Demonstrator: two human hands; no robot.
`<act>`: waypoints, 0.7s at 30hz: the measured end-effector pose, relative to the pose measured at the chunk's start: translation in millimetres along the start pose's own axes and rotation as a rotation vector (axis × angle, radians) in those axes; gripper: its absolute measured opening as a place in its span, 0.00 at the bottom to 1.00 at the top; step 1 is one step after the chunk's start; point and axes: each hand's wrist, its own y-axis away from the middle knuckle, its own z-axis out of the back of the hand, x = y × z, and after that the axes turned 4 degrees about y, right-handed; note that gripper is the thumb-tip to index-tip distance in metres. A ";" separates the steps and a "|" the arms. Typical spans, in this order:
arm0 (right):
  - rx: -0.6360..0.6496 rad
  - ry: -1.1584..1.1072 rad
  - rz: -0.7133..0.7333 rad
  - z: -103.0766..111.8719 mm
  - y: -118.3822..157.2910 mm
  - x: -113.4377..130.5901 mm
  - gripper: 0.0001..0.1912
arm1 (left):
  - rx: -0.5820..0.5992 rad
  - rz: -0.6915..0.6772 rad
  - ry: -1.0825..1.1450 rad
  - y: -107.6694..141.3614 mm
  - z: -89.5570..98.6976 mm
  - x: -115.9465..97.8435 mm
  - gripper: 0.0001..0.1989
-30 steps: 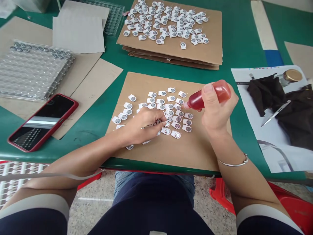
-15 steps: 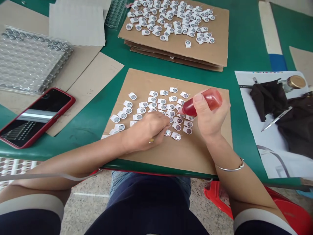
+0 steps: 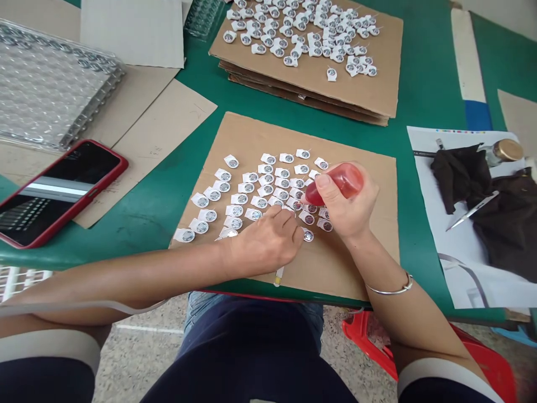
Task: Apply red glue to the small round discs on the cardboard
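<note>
My right hand [image 3: 354,212] is wrapped round a red squeeze bottle [image 3: 339,182], tilted with its nozzle pointing down to the left. The nozzle tip is just above several small white tabs with round silvery centres [image 3: 282,182], laid out in rough rows on a cardboard sheet [image 3: 335,266]. Beside it, my left hand [image 3: 271,240] is closed and rests low over the tabs. A slim stick with a yellow end [image 3: 277,277] pokes out below that hand; its other end is hidden. Red shows on some tabs near the nozzle.
Behind lies a cardboard stack [image 3: 361,92] bearing many similar tabs. At left are a red-cased phone [image 3: 62,190] and clear plastic trays [image 3: 50,89]. On the right, paper [image 3: 436,240] carries dark cloth [image 3: 503,224], tweezers [image 3: 472,210] and a gold-lidded jar [image 3: 505,151].
My right hand and the bottle have moved left and slightly down. My left hand has shifted a little right and down, and the stick's yellow end now points more toward me.
</note>
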 end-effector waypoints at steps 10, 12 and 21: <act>0.019 -0.025 0.004 -1.8 1.6 -0.3 0.14 | -0.007 -0.001 0.006 0.3 -1.1 0.8 0.10; 0.003 -0.009 0.011 -1.8 1.2 0.2 0.14 | -0.009 0.000 0.006 0.1 -1.3 0.9 0.09; -0.063 0.021 0.061 -3.3 -1.0 1.1 0.15 | -0.015 -0.002 0.008 -0.7 1.0 1.1 0.11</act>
